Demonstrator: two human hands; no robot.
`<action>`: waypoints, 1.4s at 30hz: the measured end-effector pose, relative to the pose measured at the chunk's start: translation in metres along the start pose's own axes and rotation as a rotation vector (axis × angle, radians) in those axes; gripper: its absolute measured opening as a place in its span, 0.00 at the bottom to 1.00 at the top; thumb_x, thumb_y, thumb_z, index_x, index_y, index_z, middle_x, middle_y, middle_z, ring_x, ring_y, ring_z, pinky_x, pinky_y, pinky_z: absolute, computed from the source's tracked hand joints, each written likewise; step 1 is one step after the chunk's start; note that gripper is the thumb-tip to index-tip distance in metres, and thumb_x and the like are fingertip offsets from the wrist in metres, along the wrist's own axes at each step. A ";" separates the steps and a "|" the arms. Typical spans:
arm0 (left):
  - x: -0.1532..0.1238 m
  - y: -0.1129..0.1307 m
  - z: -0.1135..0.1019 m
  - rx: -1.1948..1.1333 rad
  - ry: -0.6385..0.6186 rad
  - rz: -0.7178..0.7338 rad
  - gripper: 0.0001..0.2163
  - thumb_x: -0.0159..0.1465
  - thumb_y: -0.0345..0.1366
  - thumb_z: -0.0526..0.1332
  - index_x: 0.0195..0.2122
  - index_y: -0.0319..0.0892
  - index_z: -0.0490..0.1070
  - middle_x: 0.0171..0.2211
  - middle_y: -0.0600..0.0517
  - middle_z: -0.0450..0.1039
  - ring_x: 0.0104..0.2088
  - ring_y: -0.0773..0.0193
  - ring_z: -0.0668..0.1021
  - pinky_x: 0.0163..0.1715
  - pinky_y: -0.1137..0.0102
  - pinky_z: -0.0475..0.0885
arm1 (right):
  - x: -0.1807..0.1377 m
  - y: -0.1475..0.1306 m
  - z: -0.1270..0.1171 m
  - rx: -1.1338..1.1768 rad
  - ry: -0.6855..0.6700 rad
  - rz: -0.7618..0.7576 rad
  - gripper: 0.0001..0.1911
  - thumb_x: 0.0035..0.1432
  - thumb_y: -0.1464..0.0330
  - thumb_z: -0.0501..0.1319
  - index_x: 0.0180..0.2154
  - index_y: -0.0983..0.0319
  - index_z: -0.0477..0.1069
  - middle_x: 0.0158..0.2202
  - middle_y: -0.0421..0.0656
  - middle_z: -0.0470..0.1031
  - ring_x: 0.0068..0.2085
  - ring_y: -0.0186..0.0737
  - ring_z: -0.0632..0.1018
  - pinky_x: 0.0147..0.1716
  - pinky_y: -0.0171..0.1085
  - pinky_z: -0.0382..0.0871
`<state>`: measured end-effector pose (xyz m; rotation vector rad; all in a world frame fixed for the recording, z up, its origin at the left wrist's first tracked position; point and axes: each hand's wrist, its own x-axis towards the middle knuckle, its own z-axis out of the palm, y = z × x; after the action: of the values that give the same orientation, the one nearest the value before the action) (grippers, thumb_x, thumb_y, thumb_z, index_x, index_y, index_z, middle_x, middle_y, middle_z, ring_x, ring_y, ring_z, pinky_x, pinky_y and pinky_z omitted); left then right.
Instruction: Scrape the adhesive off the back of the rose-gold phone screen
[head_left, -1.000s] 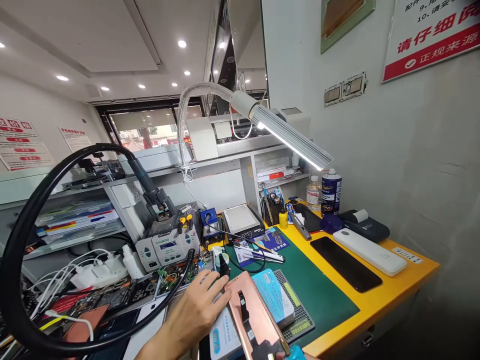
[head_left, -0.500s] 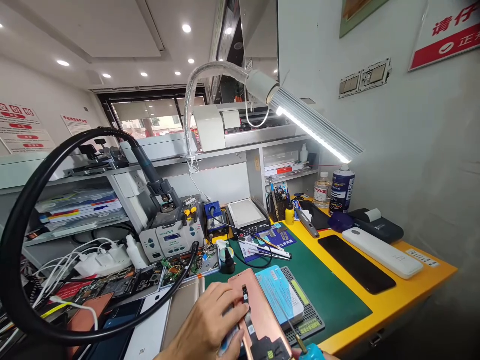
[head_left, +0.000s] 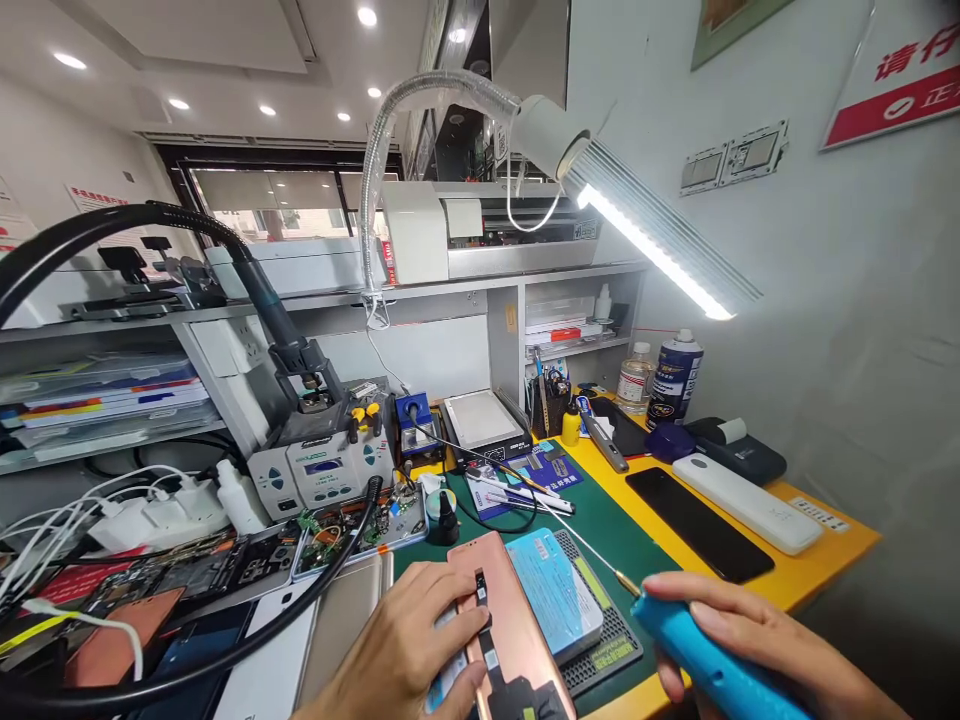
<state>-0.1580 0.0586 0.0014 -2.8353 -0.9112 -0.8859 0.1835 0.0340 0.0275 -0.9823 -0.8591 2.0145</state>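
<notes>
A rose-gold phone (head_left: 504, 628) with its back opened lies tilted near the front edge of the green mat (head_left: 622, 545). My left hand (head_left: 409, 645) rests on its left side, fingers curled round the edge and thumb beneath, holding it. My right hand (head_left: 757, 640) comes in from the lower right, closed round a blue screwdriver (head_left: 705, 665). Its thin metal shaft (head_left: 592, 552) points up and left over a light-blue box (head_left: 551, 590) that lies beside the phone.
A hot-air station (head_left: 326, 465) with a looping black hose (head_left: 225, 640) stands at the left, circuit boards (head_left: 352, 525) in front of it. A lit gooseneck lamp (head_left: 652, 250) hangs over the yellow bench (head_left: 825, 545). A black phone (head_left: 697, 525), white bar (head_left: 746, 500) and bottles (head_left: 673, 380) sit right.
My right hand has risen into view with the blue screwdriver, its tip now over the light-blue box. The left hand has kept its hold on the phone; the view tilted slightly.
</notes>
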 end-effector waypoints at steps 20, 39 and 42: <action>-0.017 -0.020 0.038 0.078 0.204 0.076 0.16 0.68 0.45 0.52 0.48 0.43 0.72 0.42 0.43 0.74 0.40 0.53 0.74 0.36 0.60 0.70 | 0.045 -0.046 0.038 -0.014 -0.359 -0.312 0.34 0.55 0.41 0.62 0.53 0.56 0.79 0.48 0.53 0.85 0.52 0.63 0.82 0.47 0.55 0.73; -0.025 -0.026 0.048 0.140 0.229 0.111 0.20 0.72 0.48 0.47 0.48 0.41 0.72 0.42 0.41 0.72 0.41 0.53 0.74 0.37 0.59 0.71 | 0.134 -0.080 0.051 -0.479 -0.017 -0.634 0.21 0.62 0.62 0.70 0.20 0.62 0.70 0.14 0.34 0.72 0.17 0.32 0.74 0.19 0.32 0.67; -0.026 -0.026 0.047 0.152 0.223 0.095 0.20 0.72 0.48 0.46 0.48 0.41 0.72 0.44 0.39 0.71 0.43 0.53 0.74 0.39 0.57 0.73 | 0.153 -0.081 0.048 -0.440 0.031 -0.623 0.17 0.67 0.64 0.65 0.26 0.64 0.69 0.17 0.29 0.66 0.15 0.26 0.66 0.15 0.28 0.61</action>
<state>-0.1653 0.0760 -0.0552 -2.5647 -0.7740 -1.0463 0.0998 0.1891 0.0614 -0.8279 -1.4238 1.3040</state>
